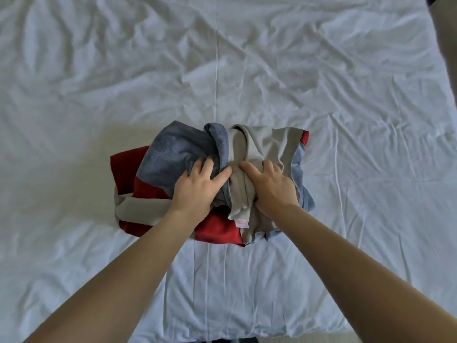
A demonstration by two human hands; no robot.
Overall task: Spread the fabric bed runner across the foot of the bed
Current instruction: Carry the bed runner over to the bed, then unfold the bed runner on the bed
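A white, creased bed sheet point(346, 70) lies under the fabric bed runner point(173, 149) and stretches well beyond it on every side. The runner is a bunched heap of red, blue and grey panels, not spread out, sitting on the sheet close to the person. The left hand point(197, 189) rests on the runner's blue part, fingers dug into a fold, seemingly gripping it. The right hand point(272, 186) clutches the runner's grey middle fold. A small pink-striped label point(242, 223) hangs at the runner's near edge.
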